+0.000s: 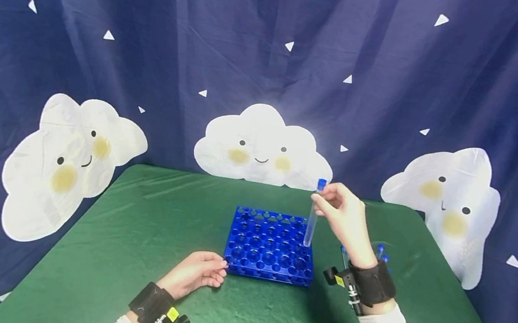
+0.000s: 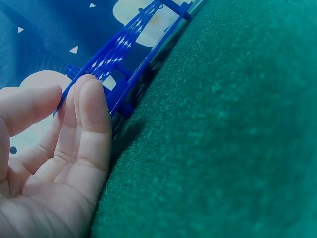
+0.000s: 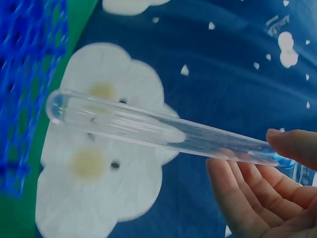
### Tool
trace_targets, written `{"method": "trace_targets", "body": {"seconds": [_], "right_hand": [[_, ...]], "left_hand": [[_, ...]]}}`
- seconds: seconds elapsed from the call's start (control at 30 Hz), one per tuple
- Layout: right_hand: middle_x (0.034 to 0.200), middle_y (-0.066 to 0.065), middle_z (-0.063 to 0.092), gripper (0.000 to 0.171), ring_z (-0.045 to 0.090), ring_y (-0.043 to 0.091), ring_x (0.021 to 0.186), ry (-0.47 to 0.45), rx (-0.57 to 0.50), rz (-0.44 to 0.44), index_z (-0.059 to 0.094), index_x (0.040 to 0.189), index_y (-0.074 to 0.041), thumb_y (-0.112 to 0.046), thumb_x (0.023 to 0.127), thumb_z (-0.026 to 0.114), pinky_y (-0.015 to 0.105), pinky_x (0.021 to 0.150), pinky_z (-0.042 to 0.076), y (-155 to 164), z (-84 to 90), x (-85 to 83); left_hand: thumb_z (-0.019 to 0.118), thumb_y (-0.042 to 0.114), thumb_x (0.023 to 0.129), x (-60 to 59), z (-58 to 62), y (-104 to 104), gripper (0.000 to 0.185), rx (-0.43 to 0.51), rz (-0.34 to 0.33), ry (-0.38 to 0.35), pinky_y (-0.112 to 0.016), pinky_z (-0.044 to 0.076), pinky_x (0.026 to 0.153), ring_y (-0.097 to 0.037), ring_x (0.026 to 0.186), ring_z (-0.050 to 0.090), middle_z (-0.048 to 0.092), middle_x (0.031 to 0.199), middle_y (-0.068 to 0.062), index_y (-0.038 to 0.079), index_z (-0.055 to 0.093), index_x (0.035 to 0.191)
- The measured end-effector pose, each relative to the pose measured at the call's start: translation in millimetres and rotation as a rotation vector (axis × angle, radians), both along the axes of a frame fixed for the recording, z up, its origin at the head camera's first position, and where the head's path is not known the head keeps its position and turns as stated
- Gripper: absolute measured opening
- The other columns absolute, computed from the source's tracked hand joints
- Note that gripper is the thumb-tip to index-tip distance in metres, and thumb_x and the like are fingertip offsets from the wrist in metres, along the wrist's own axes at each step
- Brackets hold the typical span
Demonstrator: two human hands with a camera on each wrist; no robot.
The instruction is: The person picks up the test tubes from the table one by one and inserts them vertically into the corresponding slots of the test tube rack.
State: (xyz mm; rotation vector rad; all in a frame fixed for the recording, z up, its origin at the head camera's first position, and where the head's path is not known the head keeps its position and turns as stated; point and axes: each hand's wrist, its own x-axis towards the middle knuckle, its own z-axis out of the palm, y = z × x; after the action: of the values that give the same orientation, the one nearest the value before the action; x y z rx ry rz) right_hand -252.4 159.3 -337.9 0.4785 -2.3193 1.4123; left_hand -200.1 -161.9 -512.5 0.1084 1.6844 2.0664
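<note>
The right hand (image 1: 346, 216) pinched a clear test tube (image 1: 313, 217) near its blue cap (image 1: 321, 184), thumb and fingertips closed round the upper end. The tube hung almost upright, long axis vertical, cap up and rounded bottom pointing down, just above the far right corner of the blue tube rack (image 1: 271, 247). Its lower tip stood over the rack's holes, though I could not tell whether it had entered one. In the right wrist view the tube (image 3: 158, 129) ran straight out from the fingers (image 3: 247, 193) toward the rack.

The left hand (image 1: 194, 273) rested on the green tablecloth (image 1: 128, 231), fingers relaxed and holding nothing, their tips touching the rack's near left corner. A few more blue-capped tubes (image 1: 382, 253) lay on the cloth behind the right wrist.
</note>
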Motion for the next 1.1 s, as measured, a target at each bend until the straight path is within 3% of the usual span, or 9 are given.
{"method": "trace_targets", "body": {"seconds": [0.13,0.4,0.6,0.9,1.1], "right_hand": [[0.086,0.018,0.071,0.02,0.071,0.02,0.07,0.027,-0.052,0.028,0.061,0.095,0.001,-0.014,0.088,0.073,0.029,0.064,0.061,-25.6,6.3,-0.1],[0.092,0.017,0.072,0.022,0.072,0.026,0.078,0.012,-0.096,0.064,0.063,0.099,-0.001,-0.017,0.088,0.072,0.023,0.067,0.06,-68.1,8.1,-3.3],[0.092,0.017,0.072,0.022,0.072,0.027,0.078,0.018,-0.115,0.107,0.065,0.1,-0.002,-0.02,0.089,0.072,0.025,0.068,0.06,-93.9,-9.2,-14.0],[0.09,0.01,0.074,0.019,0.071,0.024,0.084,0.052,-0.078,0.068,0.064,0.096,-0.006,-0.021,0.088,0.072,0.04,0.08,0.059,-127.0,-44.2,-24.1],[0.091,0.009,0.073,0.017,0.071,0.023,0.087,0.077,-0.041,0.085,0.063,0.096,-0.007,-0.019,0.088,0.072,0.04,0.081,0.059,-139.7,-61.1,-25.9]], "left_hand": [[0.059,0.012,0.096,0.3,0.8,-0.3,0.006,0.003,-0.007,0.003,-0.023,0.059,0.07,-0.009,0.071,0.066,0.068,0.082,0.0,0.006,0.06,0.099],[0.059,0.011,0.096,1.0,0.4,-1.0,0.006,0.013,-0.014,0.003,-0.023,0.059,0.07,-0.009,0.071,0.066,0.069,0.083,0.001,0.007,0.06,0.099],[0.06,0.011,0.095,-0.3,0.0,-0.3,0.007,0.004,-0.013,0.01,-0.023,0.059,0.07,-0.009,0.072,0.065,0.068,0.083,0.0,0.006,0.06,0.099],[0.061,0.012,0.095,-1.9,0.0,1.2,0.008,0.01,-0.012,0.009,-0.023,0.059,0.069,-0.009,0.071,0.065,0.068,0.082,0.0,0.005,0.061,0.098],[0.061,0.012,0.095,-0.4,0.9,0.5,0.008,0.006,-0.008,0.01,-0.023,0.059,0.069,-0.009,0.07,0.065,0.068,0.081,0.001,0.004,0.061,0.097]]}}
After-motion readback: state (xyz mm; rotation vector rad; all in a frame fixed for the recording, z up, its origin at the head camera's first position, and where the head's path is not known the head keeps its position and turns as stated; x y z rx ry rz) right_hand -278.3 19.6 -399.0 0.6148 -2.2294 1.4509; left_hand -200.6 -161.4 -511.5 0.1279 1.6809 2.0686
